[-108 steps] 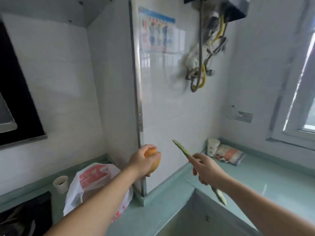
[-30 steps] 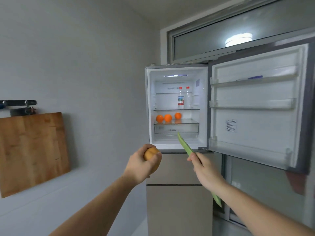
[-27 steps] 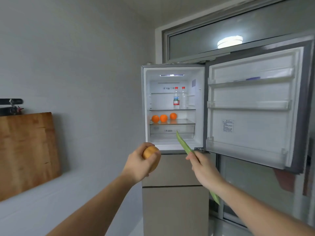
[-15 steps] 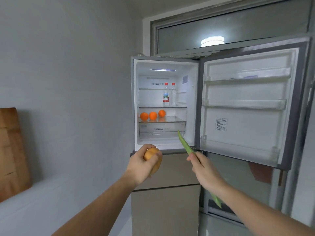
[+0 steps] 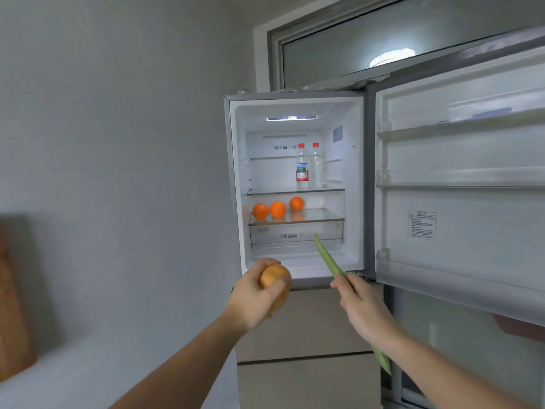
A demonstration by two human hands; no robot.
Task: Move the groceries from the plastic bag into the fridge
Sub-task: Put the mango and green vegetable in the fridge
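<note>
Fridge door cut off by right edge. I can't read its label: too small. Green stalk mid-length hidden inside my right hand. Wooden board blurred, cropped at left edge.

Both forearms are stretched forward and up, bare to the elbow. The left hand is raised with its back to the camera, thumb and fingers curled round a yellow-orange round fruit. The right hand sits level with it and a little apart, knuckles up, fingers wrapped round the middle of a long green stalk whose ends poke out above the thumb and below the wrist.
</note>
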